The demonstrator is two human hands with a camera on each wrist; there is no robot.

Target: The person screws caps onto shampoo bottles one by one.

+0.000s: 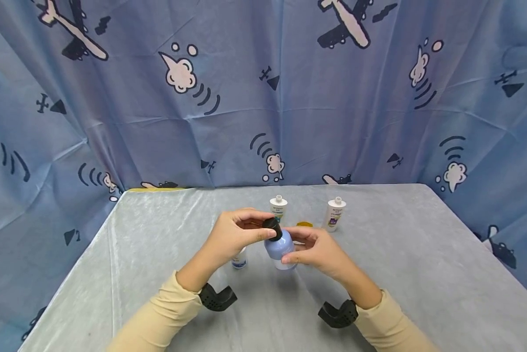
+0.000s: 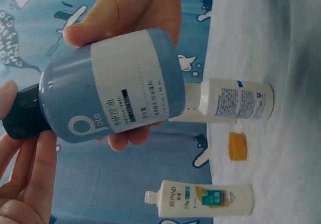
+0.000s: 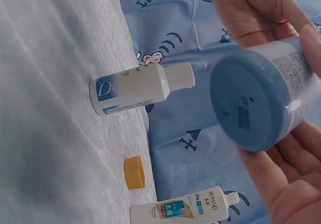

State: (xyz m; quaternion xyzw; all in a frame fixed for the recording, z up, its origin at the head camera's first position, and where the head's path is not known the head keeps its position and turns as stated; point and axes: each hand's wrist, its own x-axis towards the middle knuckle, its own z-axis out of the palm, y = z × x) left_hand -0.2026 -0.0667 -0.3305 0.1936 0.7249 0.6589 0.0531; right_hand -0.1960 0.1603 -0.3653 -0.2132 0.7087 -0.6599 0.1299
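Note:
A blue bottle (image 1: 280, 248) with a white label and a black cap (image 1: 272, 228) is held tilted above the table. My left hand (image 1: 232, 234) pinches the cap between thumb and fingers. The right hand (image 1: 318, 249) grips the bottle's body from the side, its thumb at the front. Printed text on the label (image 2: 128, 83) faces the left wrist view. In the right wrist view the blue bottle base (image 3: 248, 101) is visible. Behind the hands stand a white bottle with a teal label (image 2: 208, 199) and a yellow cap-like piece (image 2: 238, 146).
Another white bottle (image 1: 335, 214) stands at the back right, its neck uncapped. Near the left hand is a white-and-blue bottle (image 3: 133, 89) with a white cap. A white bottle with small print (image 2: 241, 99) shows in the left wrist view. Grey cloth covers the table (image 1: 422, 254); a patterned curtain (image 1: 237, 88) hangs behind.

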